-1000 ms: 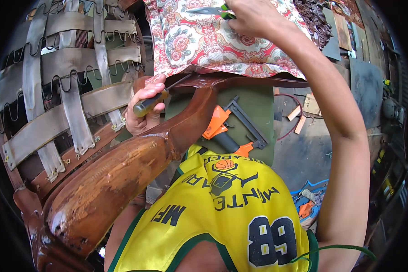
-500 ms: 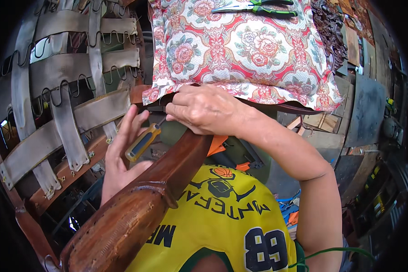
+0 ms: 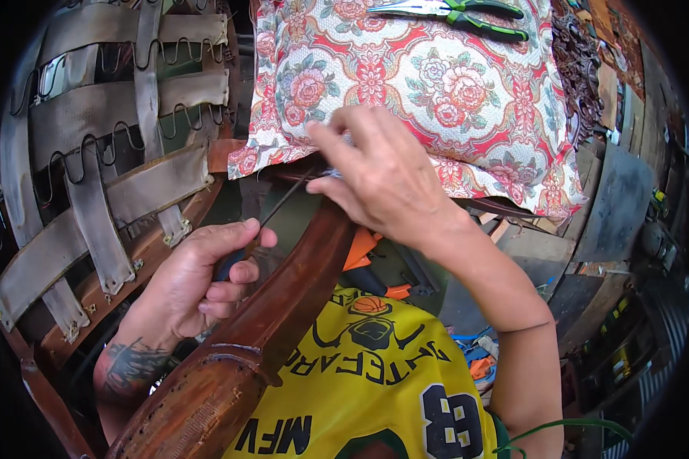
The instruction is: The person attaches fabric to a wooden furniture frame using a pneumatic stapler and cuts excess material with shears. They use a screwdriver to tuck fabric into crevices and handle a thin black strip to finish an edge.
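Note:
My left hand [image 3: 195, 279] is closed around the handle of a screwdriver [image 3: 285, 200]. Its metal shaft points up and right, the tip at the front edge of a floral padded seat [image 3: 371, 84]. Just beside that tip, my right hand [image 3: 394, 172] hovers with thumb and fingers apart. A small pale bit shows behind its thumb, too small to name. Under both hands runs a curved brown wooden arm [image 3: 287, 294], its thick lower end dotted with small holes. The seat's red and white fabric has a loose, ruffled border along the near side.
Pliers [image 3: 467, 14] with green and black handles lie on the seat. On the left stands a wooden frame with grey webbing straps [image 3: 103, 218] and wire springs [image 3: 115, 141]. Carved dark wood [image 3: 578, 69] and wooden boards lie at the right.
My right hand has lifted off the seat edge and its fingers have spread. My left hand, loosely around the screwdriver before, now grips its handle lower down, with the long shaft exposed.

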`<state>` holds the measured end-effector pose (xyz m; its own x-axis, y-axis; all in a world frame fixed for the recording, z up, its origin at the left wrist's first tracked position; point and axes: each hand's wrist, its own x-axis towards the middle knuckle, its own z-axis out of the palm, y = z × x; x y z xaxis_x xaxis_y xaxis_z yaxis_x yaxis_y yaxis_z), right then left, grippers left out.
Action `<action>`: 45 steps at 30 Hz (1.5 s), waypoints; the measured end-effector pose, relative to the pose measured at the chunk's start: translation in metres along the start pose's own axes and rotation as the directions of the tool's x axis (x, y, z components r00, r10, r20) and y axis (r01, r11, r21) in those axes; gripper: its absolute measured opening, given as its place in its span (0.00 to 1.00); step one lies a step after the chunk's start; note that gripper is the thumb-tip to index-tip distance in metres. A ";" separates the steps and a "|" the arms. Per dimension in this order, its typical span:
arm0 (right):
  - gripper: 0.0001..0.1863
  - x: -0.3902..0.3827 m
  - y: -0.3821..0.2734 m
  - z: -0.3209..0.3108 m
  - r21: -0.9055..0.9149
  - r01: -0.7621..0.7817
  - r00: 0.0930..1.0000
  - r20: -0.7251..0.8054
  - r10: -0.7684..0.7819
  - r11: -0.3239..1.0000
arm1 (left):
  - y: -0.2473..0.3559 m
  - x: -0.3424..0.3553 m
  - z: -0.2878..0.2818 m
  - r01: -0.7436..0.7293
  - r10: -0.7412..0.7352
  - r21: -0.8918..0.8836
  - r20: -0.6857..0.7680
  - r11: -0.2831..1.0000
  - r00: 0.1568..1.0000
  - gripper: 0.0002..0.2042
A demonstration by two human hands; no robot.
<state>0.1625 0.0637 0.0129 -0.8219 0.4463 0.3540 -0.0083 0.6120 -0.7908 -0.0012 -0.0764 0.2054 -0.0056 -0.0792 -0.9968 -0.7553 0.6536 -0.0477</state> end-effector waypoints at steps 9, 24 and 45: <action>0.18 -0.031 0.029 -0.013 0.008 0.133 0.914 0.385 -0.126 0.991 | -0.007 0.013 0.006 -0.025 0.044 0.173 -0.102 0.985 0.994 0.14; 0.10 -0.025 0.029 -0.002 0.076 0.113 0.963 0.238 -0.128 0.991 | -0.032 0.027 -0.004 -0.210 0.275 0.401 -0.112 0.892 0.955 0.14; 0.10 0.057 0.048 0.007 -0.151 0.320 0.912 0.318 -0.261 0.935 | -0.018 0.016 -0.009 -0.227 0.274 0.427 -0.051 0.875 0.960 0.16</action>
<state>0.1111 0.1141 -0.0077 -0.9281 0.0397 0.3702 -0.1850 0.8137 -0.5511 0.0066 -0.0962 0.1909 -0.2460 0.0646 -0.9671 -0.3802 0.9114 0.1576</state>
